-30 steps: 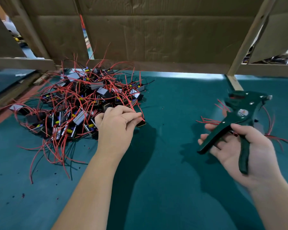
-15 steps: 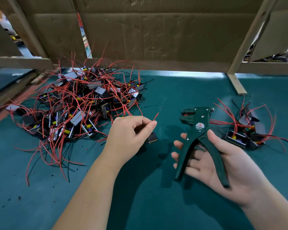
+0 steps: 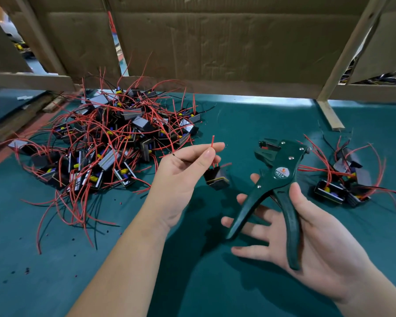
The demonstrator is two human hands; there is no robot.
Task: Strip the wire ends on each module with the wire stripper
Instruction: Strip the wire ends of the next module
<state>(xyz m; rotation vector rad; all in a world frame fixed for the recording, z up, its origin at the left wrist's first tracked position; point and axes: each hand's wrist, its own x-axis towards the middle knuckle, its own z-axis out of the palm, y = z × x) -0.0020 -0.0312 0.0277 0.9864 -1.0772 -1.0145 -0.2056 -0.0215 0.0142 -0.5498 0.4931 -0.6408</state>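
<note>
Wire stripper (image 3: 281, 165) rests in the right hand (image 3: 318, 248), thumb over 1 handle. Left of it, the left hand (image 3: 183, 179) pinches the wire (image 3: 212, 141) of a module (image 3: 216, 179).

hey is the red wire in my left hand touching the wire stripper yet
Apart. The head view shows bare teal mat between the red wire, pinched in the left hand, and the wire stripper held in the right hand.

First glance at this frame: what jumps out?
A tangled pile of modules trailing red leads fills the left of the green mat. Centre right, the right hand holds a dark green wire stripper, handles spread. Between them, the left hand pinches a red wire upright, its module below the fingers.
</note>
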